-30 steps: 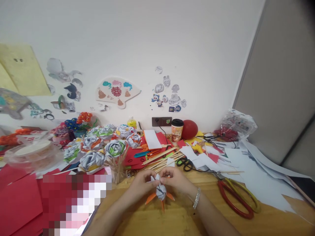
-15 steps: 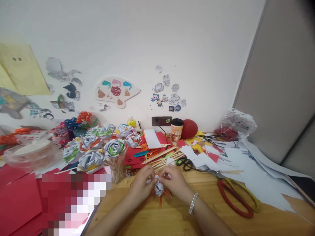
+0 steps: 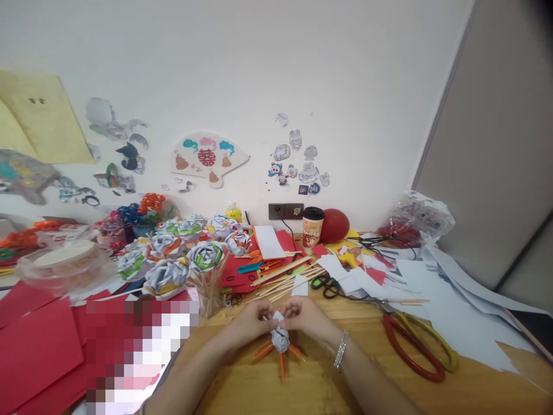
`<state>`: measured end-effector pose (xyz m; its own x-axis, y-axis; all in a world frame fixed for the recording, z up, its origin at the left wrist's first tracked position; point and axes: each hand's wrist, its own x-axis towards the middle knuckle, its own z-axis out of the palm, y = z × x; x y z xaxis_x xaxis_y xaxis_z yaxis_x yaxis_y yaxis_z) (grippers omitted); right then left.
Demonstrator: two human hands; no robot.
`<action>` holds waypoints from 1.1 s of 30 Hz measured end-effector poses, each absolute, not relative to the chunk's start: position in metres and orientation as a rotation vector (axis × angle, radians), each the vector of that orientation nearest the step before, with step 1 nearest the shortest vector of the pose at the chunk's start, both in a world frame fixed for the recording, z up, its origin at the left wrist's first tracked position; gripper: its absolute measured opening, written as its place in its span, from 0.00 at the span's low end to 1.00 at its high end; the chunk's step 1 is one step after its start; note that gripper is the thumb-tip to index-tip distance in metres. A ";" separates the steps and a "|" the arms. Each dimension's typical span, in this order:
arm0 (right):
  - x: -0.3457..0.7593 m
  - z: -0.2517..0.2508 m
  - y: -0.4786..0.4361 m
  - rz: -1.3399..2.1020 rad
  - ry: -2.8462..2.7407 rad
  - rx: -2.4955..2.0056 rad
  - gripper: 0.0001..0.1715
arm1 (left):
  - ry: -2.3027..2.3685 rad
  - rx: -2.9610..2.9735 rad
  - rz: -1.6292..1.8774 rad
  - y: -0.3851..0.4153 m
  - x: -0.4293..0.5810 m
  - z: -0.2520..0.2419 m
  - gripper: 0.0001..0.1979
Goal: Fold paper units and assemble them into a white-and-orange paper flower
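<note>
Head view: both hands meet low over the wooden table (image 3: 311, 386), just above its near middle. The left hand (image 3: 248, 325) and right hand (image 3: 309, 317) each have their grip pinched together on the top of a small grey-white paper flower (image 3: 280, 339), whose orange petals splay out beneath it, close to the table surface. A silver bracelet (image 3: 341, 349) sits on the right wrist. Red-and-yellow scissors (image 3: 415, 346) lie to the right, well apart from the hands. Black scissors (image 3: 326, 285) and wooden sticks (image 3: 280, 276) lie just beyond the fingers. A bunch of paper roses (image 3: 181, 259) stands to the left, with red paper (image 3: 38, 346) further left
</note>
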<state>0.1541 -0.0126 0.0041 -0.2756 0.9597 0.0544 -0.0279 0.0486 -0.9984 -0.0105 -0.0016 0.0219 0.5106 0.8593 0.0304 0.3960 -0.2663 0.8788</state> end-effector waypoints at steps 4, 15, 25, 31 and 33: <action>0.150 0.001 -0.014 1.317 -1.414 -1.091 0.09 | 1.094 1.929 0.591 -0.001 -0.011 0.022 0.06; 0.154 0.016 -0.021 0.589 -1.869 -1.148 0.08 | 1.175 2.018 0.871 -0.017 -0.002 0.034 0.05; 0.150 0.021 -0.026 0.446 -2.038 -0.891 0.09 | 0.956 1.590 0.760 -0.009 -0.007 0.033 0.11; 0.150 0.019 -0.026 0.379 -2.032 -0.885 0.08 | 0.831 1.363 0.799 -0.010 -0.006 0.027 0.11; 0.151 0.020 -0.025 0.304 -2.063 -0.882 0.09 | 0.823 1.351 0.821 -0.012 -0.005 0.027 0.13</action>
<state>0.1510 -0.0248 0.0196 -0.3900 0.6850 0.6153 0.4787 0.7217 -0.5000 -0.0046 -0.0117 0.0273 0.4853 0.8739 -0.0293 -0.0267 0.0483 0.9985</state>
